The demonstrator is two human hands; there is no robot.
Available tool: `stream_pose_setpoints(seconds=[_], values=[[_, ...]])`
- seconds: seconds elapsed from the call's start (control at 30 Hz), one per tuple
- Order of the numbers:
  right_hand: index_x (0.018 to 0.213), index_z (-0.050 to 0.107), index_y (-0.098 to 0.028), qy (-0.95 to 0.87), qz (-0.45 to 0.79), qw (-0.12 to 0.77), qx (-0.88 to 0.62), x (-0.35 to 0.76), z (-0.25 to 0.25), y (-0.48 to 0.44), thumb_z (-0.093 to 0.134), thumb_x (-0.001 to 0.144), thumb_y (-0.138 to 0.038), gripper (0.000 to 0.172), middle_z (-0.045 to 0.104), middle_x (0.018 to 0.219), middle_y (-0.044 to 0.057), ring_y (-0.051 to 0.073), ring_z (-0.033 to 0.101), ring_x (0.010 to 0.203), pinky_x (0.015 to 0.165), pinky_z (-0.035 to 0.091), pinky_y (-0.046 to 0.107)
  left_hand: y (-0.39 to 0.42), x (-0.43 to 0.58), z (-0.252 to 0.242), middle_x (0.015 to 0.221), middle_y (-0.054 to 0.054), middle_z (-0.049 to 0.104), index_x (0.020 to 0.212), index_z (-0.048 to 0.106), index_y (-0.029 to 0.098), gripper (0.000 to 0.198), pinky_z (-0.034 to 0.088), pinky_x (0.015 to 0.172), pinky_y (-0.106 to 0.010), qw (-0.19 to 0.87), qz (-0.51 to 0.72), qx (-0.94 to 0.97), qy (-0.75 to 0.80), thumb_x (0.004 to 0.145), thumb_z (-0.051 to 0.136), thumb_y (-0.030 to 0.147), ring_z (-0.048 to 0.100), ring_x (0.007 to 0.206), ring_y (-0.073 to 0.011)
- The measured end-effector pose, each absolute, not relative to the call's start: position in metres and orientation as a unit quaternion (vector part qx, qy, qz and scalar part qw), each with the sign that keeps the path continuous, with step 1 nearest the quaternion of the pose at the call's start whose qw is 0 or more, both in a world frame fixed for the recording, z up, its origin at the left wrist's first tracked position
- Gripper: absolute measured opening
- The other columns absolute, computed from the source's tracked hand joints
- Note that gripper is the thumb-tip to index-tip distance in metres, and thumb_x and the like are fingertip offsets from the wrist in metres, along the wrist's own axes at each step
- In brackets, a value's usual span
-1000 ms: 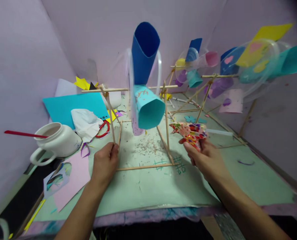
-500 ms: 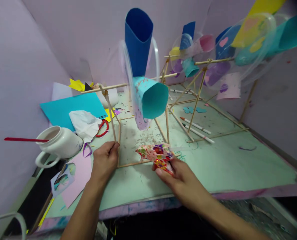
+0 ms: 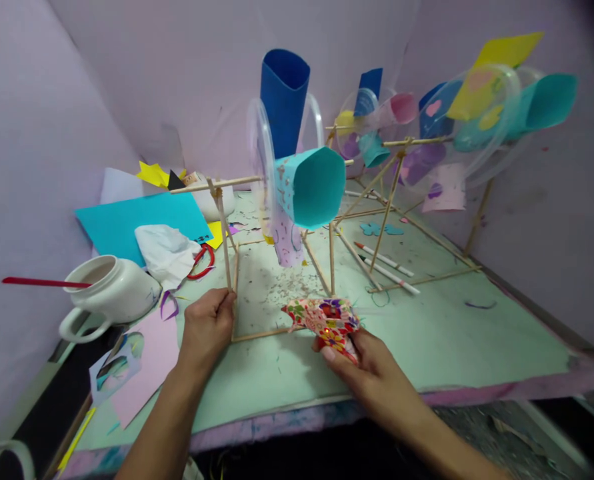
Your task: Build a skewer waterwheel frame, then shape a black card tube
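My left hand (image 3: 207, 327) is closed around the foot of an upright on a wooden-stick stand (image 3: 225, 240), near its front left corner. The stand's crossbar carries a wheel of clear plastic discs (image 3: 261, 133) with a dark blue tube (image 3: 283, 107), a turquoise tube (image 3: 313, 190) and a speckled pink piece (image 3: 287, 243). In my right hand (image 3: 379, 367) is a flower-patterned glue gun (image 3: 327, 320), gripped by its handle, a small light glowing on it. Its tip points left, above the stand's front base stick. A clear glue stick (image 3: 379, 311) appears to protrude from its back.
Two similar stick stands with wheels (image 3: 487, 113) fill the right and back. Markers (image 3: 389, 273) lie near them. At left are a white mug (image 3: 114, 293) with a red stick, crumpled tissue (image 3: 167, 253), red-handled scissors (image 3: 203, 261), turquoise sheet (image 3: 121, 223) and pink paper scraps (image 3: 151, 363).
My view has shifted slightly. The wheel on the near stand has turned or swung a little, its turquoise tube now further right. Both hands keep their holds; the glue gun sits slightly further right.
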State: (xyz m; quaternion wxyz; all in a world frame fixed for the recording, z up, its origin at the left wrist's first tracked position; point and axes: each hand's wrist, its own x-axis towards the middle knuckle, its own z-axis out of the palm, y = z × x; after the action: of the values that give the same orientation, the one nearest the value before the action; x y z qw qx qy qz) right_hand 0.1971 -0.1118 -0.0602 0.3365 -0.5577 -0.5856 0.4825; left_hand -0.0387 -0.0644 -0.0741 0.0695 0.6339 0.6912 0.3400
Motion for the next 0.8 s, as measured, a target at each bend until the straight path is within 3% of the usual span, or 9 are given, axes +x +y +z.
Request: stream_pose_setpoints(seconds=[0.1, 0.2, 0.37, 0.57, 0.8], values=[[0.091, 0.066, -0.015, -0.579, 0.465, 0.361, -0.564, 0.211, -0.052, -0.116, 0.051, 0.075, -0.044, 0.036, 0.068, 0.088, 0.01, 0.025, 0.062, 0.082, 0.073, 0.048, 0.034, -0.065, -0.039, -0.073, 0.062, -0.001, 0.061, 0.07, 0.063, 0.017, 0.023, 0.038, 0.055, -0.023, 0.074, 0.337, 0.632, 0.693, 0.08, 0.047, 0.03, 0.053, 0.059, -0.0132], [0.086, 0.066, -0.018, -0.567, 0.424, 0.376, -0.598, 0.231, -0.045, -0.117, 0.054, 0.073, -0.046, 0.033, 0.064, 0.071, 0.007, 0.022, 0.06, 0.069, 0.058, 0.047, 0.03, -0.065, -0.039, -0.073, 0.056, 0.0, 0.058, 0.068, 0.062, 0.018, 0.024, 0.036, 0.051, -0.024, 0.072, 0.333, 0.633, 0.695, 0.081, 0.046, 0.031, 0.05, 0.053, -0.0126], [0.083, 0.064, -0.019, -0.501, 0.386, 0.413, -0.655, 0.261, -0.043, -0.107, 0.059, 0.065, -0.048, 0.035, 0.047, 0.049, -0.001, 0.014, 0.042, 0.042, 0.037, 0.031, 0.025, -0.065, -0.038, -0.074, 0.054, 0.001, 0.056, 0.065, 0.061, 0.019, 0.025, 0.035, 0.049, -0.023, 0.059, 0.333, 0.637, 0.693, 0.081, 0.045, 0.031, 0.049, 0.052, -0.0128], [0.088, 0.06, -0.016, -0.446, 0.425, 0.441, -0.652, 0.274, -0.048, -0.099, 0.06, 0.062, -0.046, 0.04, 0.04, 0.047, -0.005, 0.009, 0.034, 0.038, 0.035, 0.026, 0.023, -0.065, -0.039, -0.074, 0.067, 0.0, 0.064, 0.073, 0.064, 0.02, 0.019, 0.039, 0.056, -0.023, 0.068, 0.34, 0.636, 0.69, 0.078, 0.049, 0.03, 0.055, 0.06, -0.0141], [0.089, 0.057, -0.016, -0.441, 0.446, 0.436, -0.646, 0.277, -0.056, -0.097, 0.06, 0.066, -0.046, 0.038, 0.039, 0.046, -0.006, 0.009, 0.034, 0.038, 0.036, 0.025, 0.023, -0.065, -0.039, -0.073, 0.062, 0.0, 0.06, 0.072, 0.063, 0.02, 0.022, 0.037, 0.052, -0.024, 0.065, 0.325, 0.638, 0.695, 0.08, 0.048, 0.033, 0.05, 0.054, -0.0133]])
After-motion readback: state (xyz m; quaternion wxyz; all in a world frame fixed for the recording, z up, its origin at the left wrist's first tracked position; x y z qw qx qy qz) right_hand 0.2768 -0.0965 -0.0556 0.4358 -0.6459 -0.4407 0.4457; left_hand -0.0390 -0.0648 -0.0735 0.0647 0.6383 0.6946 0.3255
